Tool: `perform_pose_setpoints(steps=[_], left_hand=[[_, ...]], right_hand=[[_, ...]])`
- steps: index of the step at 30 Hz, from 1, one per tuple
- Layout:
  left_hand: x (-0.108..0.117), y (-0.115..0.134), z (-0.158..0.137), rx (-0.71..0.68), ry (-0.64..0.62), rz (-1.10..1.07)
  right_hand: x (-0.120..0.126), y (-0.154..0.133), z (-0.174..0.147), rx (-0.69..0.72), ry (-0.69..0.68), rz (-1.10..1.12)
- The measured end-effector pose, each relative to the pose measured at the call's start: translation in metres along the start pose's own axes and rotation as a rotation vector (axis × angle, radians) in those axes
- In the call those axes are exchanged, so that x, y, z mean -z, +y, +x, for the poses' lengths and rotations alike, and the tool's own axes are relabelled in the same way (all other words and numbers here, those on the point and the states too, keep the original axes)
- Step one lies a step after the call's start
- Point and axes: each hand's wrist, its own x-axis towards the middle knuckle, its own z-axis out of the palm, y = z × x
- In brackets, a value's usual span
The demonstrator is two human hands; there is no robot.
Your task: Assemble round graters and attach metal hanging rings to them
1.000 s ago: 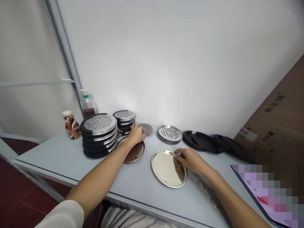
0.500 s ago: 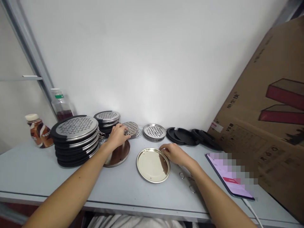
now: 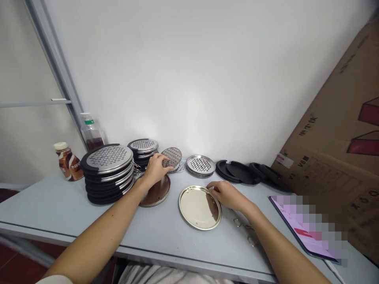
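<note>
My left hand [image 3: 158, 169] is closed on the edge of a perforated metal grater disc [image 3: 172, 156], which is tilted up off the flat pieces behind it. Below that hand lies a round metal plate with a brownish reflection [image 3: 158, 192], partly hidden by my forearm. My right hand [image 3: 227, 194] pinches the upper right rim of a shiny round metal plate [image 3: 197, 209] with a raised edge. That plate seems slightly tilted; whether it touches the table I cannot tell. A short stack of grater plates [image 3: 200, 165] sits between and behind my hands.
Stacks of black-rimmed graters [image 3: 109, 173] stand at left, beside a brown bottle [image 3: 68, 162] and a clear bottle [image 3: 92, 134]. Black rings [image 3: 239, 172] lie along the wall. Small metal rings [image 3: 237, 223] are near my right forearm. A phone [image 3: 302, 227] and cardboard box [image 3: 331, 157] are at right.
My left hand has raised and tilted the grater disc away from the pieces under it. My right hand keeps its grip on the shiny plate. The whole view has shifted slightly.
</note>
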Motion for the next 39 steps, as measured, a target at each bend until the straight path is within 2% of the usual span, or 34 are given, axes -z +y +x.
perform_pose_setpoints(steps=[4,9,12,16,19,22,24,27,32,39], left_hand=[[0.004,-0.003,0.000,-0.166,-0.002,-0.045],[0.004,-0.017,0.010,-0.030,-0.013,-0.210],[0.005,-0.018,0.011,-0.011,-0.041,-0.263],[0.010,-0.006,0.008,0.021,-0.115,-0.375],[0.016,0.010,0.000,-0.046,-0.175,-0.437],[0.022,0.031,-0.015,-0.278,-0.251,-0.352],[0.025,0.044,-0.029,-0.418,-0.367,-0.264],[0.027,0.060,-0.048,-0.519,-0.517,-0.197],[0.025,0.069,-0.061,-0.530,-0.636,-0.135],[0.018,0.064,-0.061,-0.467,-0.712,-0.142]], right_hand=[[0.002,0.001,0.001,0.009,0.005,0.001],[0.001,0.002,0.000,0.005,0.017,-0.001],[0.000,0.003,0.000,0.017,0.016,-0.009],[0.000,0.004,-0.001,0.032,0.008,-0.015],[0.000,0.006,-0.001,0.042,0.005,-0.013],[0.002,0.011,0.001,0.044,0.014,-0.024],[0.003,0.015,0.002,0.031,0.028,-0.047],[0.003,0.020,0.004,0.007,0.036,-0.090],[0.002,0.019,0.003,0.006,0.023,-0.087],[0.001,0.015,0.002,0.016,0.014,-0.073]])
